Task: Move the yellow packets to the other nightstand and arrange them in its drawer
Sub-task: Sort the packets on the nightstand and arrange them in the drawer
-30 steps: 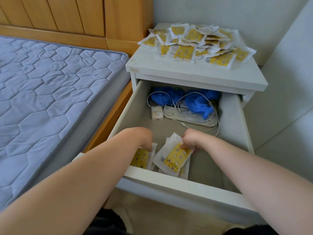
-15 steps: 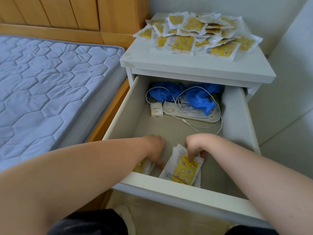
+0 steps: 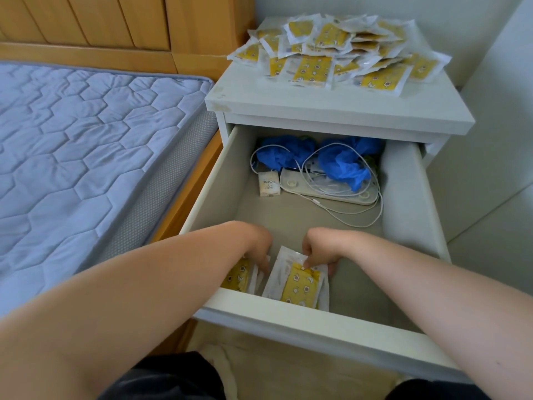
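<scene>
— Where are your hands?
— Both are in the drawer (image 3: 331,319), near its front. My left hand (image 3: 258,248) rests on the left packet (image 3: 238,278); I cannot tell whether its fingers grip. My right hand (image 3: 320,251) pinches the top edge of the right packet (image 3: 300,288), just beside it.
— Further back?
— Blue wads (image 3: 343,166) and a cable (image 3: 360,223), then the pile (image 3: 314,69) on the nightstand (image 3: 331,105).

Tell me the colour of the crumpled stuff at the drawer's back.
The crumpled stuff is blue; see head view.
</scene>
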